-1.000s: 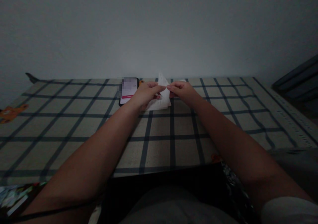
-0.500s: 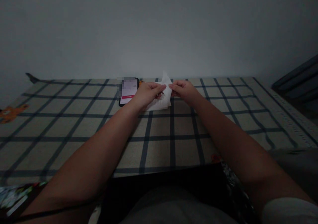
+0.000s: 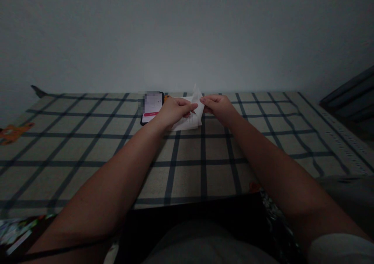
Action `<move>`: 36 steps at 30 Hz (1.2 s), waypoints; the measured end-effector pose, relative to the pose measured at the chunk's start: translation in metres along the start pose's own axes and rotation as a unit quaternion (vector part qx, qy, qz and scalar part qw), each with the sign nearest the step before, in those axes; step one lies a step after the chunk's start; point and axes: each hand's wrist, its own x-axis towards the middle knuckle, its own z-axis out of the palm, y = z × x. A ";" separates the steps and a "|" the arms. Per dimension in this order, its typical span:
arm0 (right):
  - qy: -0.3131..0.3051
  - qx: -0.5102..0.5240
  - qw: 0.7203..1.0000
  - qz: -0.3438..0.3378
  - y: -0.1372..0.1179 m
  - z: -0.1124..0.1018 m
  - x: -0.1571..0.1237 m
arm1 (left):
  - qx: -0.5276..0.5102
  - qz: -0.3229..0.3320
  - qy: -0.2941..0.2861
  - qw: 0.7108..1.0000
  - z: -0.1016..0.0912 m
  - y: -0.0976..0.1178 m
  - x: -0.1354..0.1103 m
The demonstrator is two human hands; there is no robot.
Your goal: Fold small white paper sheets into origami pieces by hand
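Observation:
Thin white paper [image 3: 198, 110] stands partly raised between my two hands near the back of the table. Thumb and fingers of my left hand [image 3: 178, 110] are closed on its left side. My right hand [image 3: 216, 106] pinches the paper's upper right edge. More white paper with faint marks [image 3: 185, 124] lies flat under my left hand, and I cannot tell whether it is the same sheet. Just left of my left hand, a phone [image 3: 152, 108] with a lit screen and a red bar lies face up.
A checked cloth [image 3: 128, 182] covers the table, which meets a pale wall [image 3: 187, 34] at the back. An orange figure [image 3: 16, 133] is at the far left. Something dark and slatted [image 3: 350, 88] stands at the right. Colourful items [image 3: 17, 232] show at the lower left.
The raised paper has shifted slightly right and bent, its lower part now spreading over the flat paper. My hands have moved only a little to the right.

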 end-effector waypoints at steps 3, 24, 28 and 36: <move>-0.003 0.004 1.000 -0.004 0.001 -0.002 0.001 | -0.007 -0.012 0.007 1.000 0.000 0.000 0.001; 0.001 -0.148 0.982 -0.121 -0.015 0.001 -0.005 | -0.094 -0.050 0.036 0.994 0.002 -0.006 0.008; 0.032 -0.137 0.985 -0.104 -0.008 -0.001 -0.004 | -0.095 -0.028 0.026 0.995 0.003 -0.003 0.005; 0.048 -0.052 0.996 -0.051 0.002 0.002 0.002 | -0.044 -0.006 0.001 0.999 0.005 -0.001 -0.001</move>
